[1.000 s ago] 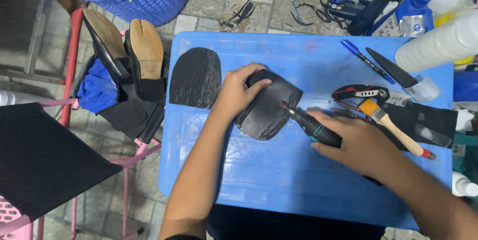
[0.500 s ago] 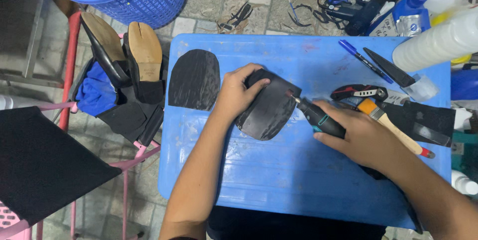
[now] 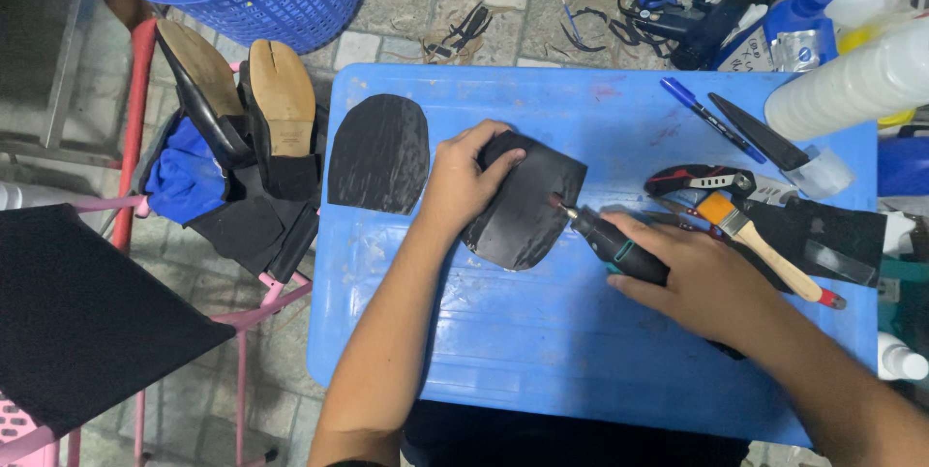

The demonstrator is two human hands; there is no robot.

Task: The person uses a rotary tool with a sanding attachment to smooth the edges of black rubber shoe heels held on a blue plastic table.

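Two rubber soles (image 3: 379, 152), one rotary tool (image 3: 615, 247), two boots (image 3: 242, 119).

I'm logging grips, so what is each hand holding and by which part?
The left hand presses the black sole piece down at its upper left end. The right hand grips the rotary tool around its body, tip at the sole's edge.

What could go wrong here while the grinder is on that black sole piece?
The rotary tool in the right hand has its tip at the black sole piece, close to the left hand pinning it; a skip might nick fingers. The piece could also shift on the blue table.
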